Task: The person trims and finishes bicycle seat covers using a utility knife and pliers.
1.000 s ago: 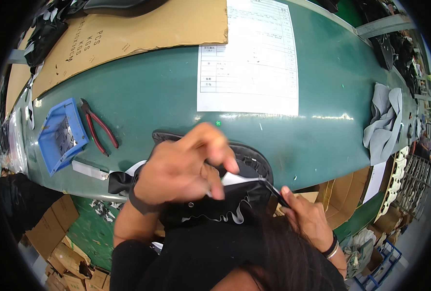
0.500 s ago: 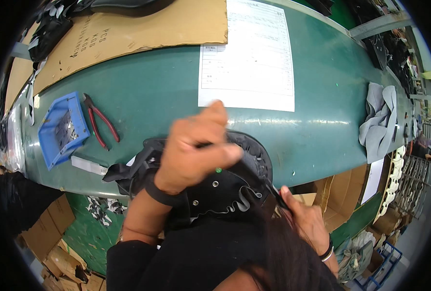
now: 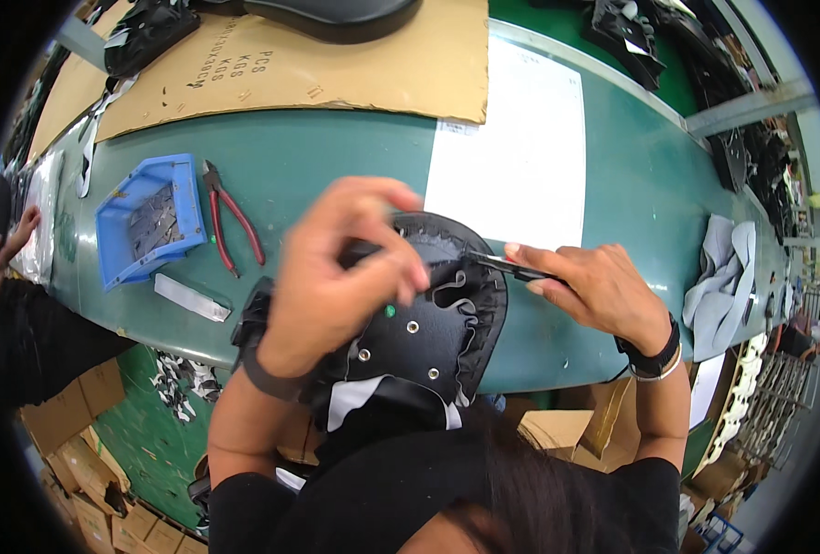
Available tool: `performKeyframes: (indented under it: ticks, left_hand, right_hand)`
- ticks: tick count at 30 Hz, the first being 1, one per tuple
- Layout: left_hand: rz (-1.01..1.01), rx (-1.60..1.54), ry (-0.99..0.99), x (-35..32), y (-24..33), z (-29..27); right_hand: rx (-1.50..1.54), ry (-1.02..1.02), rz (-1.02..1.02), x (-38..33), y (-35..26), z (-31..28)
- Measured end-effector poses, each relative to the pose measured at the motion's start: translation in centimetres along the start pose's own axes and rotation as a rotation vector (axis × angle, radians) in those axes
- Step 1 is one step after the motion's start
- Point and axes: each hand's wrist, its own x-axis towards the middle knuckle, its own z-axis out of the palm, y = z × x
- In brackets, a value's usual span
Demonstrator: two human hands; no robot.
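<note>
A black padded seat [image 3: 416,350] lies underside up in front of me, at the near table edge. Its cover is gathered along the rim, and metal eyelets and a green dot show on its base. My right hand [image 3: 604,288] is closed around a slim dark tool [image 3: 518,268] with a metal blade, whose tip touches the gathered rim at the seat's far right. Over the seat's left side hovers my left hand [image 3: 341,268], blurred, its fingers curled toward the thumb; what they grip, if anything, I cannot make out.
Left of the seat are red-handled cutters [image 3: 234,222], a blue bin [image 3: 197,198] of small metal pieces and a pale strip [image 3: 191,297]. Cardboard [image 3: 382,83] bearing another black seat and a white sheet [image 3: 520,138] lie behind. Grey fabric [image 3: 719,286] is far right. Another person's hand [image 3: 24,226] shows at left.
My right hand has moved up from the near edge, bringing the tool to the seat's far rim. The left hand has shifted slightly left, and more of the seat's underside shows.
</note>
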Motion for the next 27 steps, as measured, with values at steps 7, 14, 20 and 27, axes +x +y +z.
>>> performKeyframes:
  ticks: [7,14,20,27]
  left_hand:
    - [0.209,0.898,-0.343,2.7,-2.5,1.9]
    - [0.298,-0.841,0.03,4.8,0.1,1.3]
    - [0.131,1.018,-0.616,1.9,-0.2,1.5]
    - [0.33,0.418,-0.293,3.2,-1.9,1.1]
  right_hand:
    - [-0.16,-0.023,0.037,0.0,-1.3,0.5]
    - [0.233,0.252,0.273,-6.2,-5.9,6.8]
    - [0.288,0.187,0.366,-5.3,-6.3,6.0]
    - [0.53,0.146,0.301,-6.2,-5.2,6.9]
